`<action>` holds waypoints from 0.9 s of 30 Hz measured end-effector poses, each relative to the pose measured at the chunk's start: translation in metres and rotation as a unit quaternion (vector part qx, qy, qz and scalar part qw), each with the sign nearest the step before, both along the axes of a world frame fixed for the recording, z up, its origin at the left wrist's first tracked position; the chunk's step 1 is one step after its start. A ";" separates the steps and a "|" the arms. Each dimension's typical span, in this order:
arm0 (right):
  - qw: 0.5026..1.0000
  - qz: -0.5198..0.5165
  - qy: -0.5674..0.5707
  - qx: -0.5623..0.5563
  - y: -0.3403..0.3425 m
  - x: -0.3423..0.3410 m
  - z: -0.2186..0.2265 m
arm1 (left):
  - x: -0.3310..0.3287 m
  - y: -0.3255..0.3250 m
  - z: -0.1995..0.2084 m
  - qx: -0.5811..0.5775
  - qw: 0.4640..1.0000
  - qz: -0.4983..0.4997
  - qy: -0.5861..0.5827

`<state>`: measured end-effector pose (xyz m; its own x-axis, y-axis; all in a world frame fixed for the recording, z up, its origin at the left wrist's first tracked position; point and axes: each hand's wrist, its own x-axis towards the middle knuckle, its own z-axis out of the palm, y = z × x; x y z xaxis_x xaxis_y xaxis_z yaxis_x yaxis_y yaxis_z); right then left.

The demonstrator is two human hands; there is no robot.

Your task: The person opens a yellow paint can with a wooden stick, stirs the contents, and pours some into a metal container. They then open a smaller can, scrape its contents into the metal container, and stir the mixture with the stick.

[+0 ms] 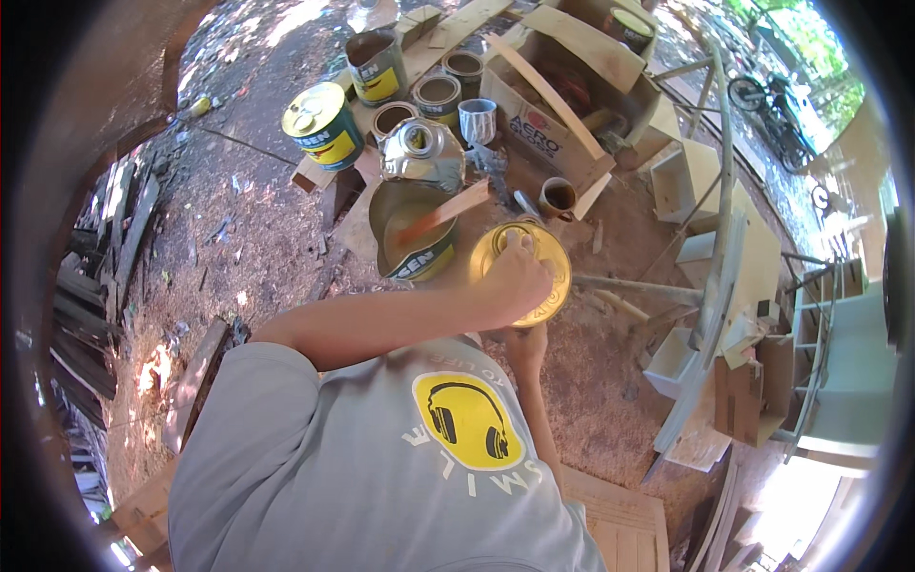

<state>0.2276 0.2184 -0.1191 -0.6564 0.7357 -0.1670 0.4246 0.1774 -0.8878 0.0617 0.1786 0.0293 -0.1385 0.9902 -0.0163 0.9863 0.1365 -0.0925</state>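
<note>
A round metal can with a gold lid [555,262] is held up in front of my chest. My left hand [519,278] reaches across from the left, its fingers bent together at the raised ring on the lid. Below the can, my right hand [526,341] grips its near side, with most of its fingers hidden under it. Just left of the can stands a large open-topped tin [381,224] with a flat wooden stick [443,212] leaning in it. A small brown cup [558,197] sits just beyond the lid.
Beyond the large tin are a silver can [424,153], a green and yellow can [322,129], several open tins and a stained white cup [477,121]. An open cardboard box [538,129] stands behind them. Poles and pale boards [729,286] line the right; dark planks [81,305] lie left.
</note>
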 end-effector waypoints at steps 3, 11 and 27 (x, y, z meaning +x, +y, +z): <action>0.999 0.033 0.020 0.011 0.011 -0.020 -0.005 | -0.014 0.001 -0.004 0.029 0.998 0.043 0.032; 0.996 0.075 0.000 0.053 0.056 -0.051 -0.030 | -0.031 0.008 -0.037 0.071 0.987 0.144 0.024; 0.999 -0.005 -0.045 0.016 0.072 -0.024 -0.040 | -0.082 -0.055 0.021 0.311 0.932 0.101 -0.157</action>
<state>0.2035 0.2907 -0.1595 -0.6323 0.7480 -0.2018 0.5043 0.1997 -0.8401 -0.0199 0.1238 0.0502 -0.4082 0.7759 0.4809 0.8999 0.2536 0.3547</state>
